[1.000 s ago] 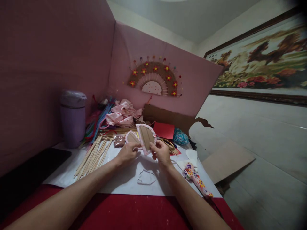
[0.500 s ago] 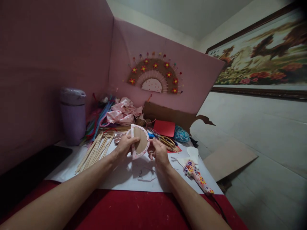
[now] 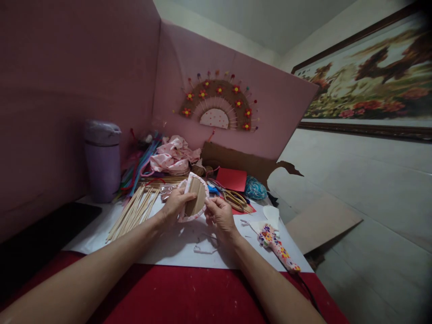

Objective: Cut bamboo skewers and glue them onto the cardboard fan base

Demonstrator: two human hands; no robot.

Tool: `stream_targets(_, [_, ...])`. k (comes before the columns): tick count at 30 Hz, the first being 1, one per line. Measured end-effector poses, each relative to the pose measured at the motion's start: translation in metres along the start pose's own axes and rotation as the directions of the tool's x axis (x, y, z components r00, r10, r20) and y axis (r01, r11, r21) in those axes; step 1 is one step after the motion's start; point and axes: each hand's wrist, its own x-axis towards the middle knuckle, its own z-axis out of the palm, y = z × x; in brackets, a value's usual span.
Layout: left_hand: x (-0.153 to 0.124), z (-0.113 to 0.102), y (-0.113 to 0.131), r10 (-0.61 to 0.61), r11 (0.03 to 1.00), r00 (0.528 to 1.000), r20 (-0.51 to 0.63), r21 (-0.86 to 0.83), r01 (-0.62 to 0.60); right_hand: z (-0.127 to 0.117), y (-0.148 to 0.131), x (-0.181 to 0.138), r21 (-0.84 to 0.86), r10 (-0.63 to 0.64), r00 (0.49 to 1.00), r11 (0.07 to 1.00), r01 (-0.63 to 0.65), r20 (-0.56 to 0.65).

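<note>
My left hand point(image 3: 174, 205) grips a half-round cardboard piece point(image 3: 195, 199) with a pink spotted fabric rim, held upright above the white sheet point(image 3: 168, 245). My right hand point(image 3: 219, 215) pinches the piece's lower right edge. A second similar piece seems pressed behind the first, mostly hidden by my left fingers. Scraps of trimmed fabric point(image 3: 204, 246) lie on the sheet below my hands.
Wooden sticks point(image 3: 133, 210) lie left of my hands, beside a purple tumbler point(image 3: 102, 158). Pipe cleaners point(image 3: 140, 164), pink spotted cloth point(image 3: 173, 158), red paper point(image 3: 231, 179), scissors point(image 3: 234, 199), blue yarn point(image 3: 254, 189) sit behind. A flowered glue gun point(image 3: 277, 249) lies right. A fan decoration point(image 3: 218, 108) hangs on the pink board.
The two half-round pieces, held side by side a second ago, have been brought together into one stack. My hands have moved slightly closer and lower.
</note>
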Motion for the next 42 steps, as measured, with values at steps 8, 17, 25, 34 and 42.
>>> stream_targets(8, [0.004,-0.002,-0.007,0.039,0.999,0.999,0.038,0.002,-0.039,0.002,0.003,0.000,-0.004,0.013,1.000,1.000,-0.013,0.008])
stream_targets(17, [0.002,-0.001,0.000,0.074,0.997,0.996,0.045,0.028,-0.075,0.002,0.001,-0.001,-0.101,-0.063,0.997,0.993,0.059,-0.045])
stream_targets(25, [0.000,-0.006,0.012,0.058,0.994,0.995,-0.076,-0.087,-0.064,-0.001,0.004,0.000,-0.178,-0.077,0.996,0.980,0.085,0.052])
stream_targets(34, [0.002,-0.005,0.008,0.082,0.996,0.991,-0.104,-0.037,-0.086,-0.001,0.008,-0.001,-0.264,-0.106,0.991,0.956,0.124,0.081])
stream_targets(42, [0.002,-0.003,0.005,0.066,0.998,0.993,-0.095,-0.004,-0.067,0.001,0.004,-0.005,-0.311,-0.112,0.992,0.942,0.124,0.058])
